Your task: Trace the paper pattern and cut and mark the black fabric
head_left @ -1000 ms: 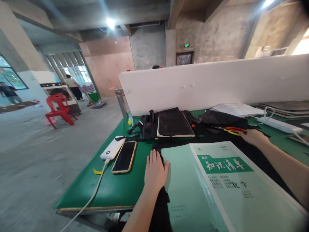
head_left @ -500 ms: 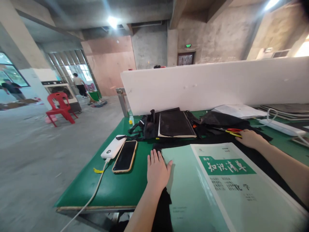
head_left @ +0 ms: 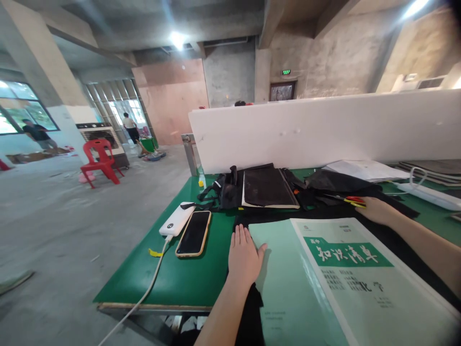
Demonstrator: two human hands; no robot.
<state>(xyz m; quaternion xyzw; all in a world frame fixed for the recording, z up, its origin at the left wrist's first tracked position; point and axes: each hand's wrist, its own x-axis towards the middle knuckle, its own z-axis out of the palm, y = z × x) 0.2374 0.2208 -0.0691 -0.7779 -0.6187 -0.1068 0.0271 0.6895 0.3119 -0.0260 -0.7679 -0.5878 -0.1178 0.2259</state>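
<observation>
My left hand [head_left: 245, 254] lies flat, fingers stretched out, along the left edge of a pale green opened-out book cover [head_left: 284, 269]. Beneath the cover is a black cloth or sheet [head_left: 248, 307] with ragged edges showing on the left. My right hand [head_left: 376, 210] is beyond the book's top edge, its fingers closed around the red and yellow handles of a pair of scissors [head_left: 355, 201]. The blades point left over black material, and part of the handles is hidden by the fingers. The book's front panel [head_left: 355, 278] carries a green title band.
A phone [head_left: 193, 234] and a white power bank [head_left: 176, 220] with a cable lie on the left of the green table [head_left: 144, 283]. A black-covered book [head_left: 269, 187] sits at the back, before a white partition [head_left: 317, 129]. A white power strip [head_left: 428, 194] lies right.
The view has swung slightly left, so everything sits farther right. My right hand covers more of the scissors' handles than before. My left hand stays flat at the book's edge.
</observation>
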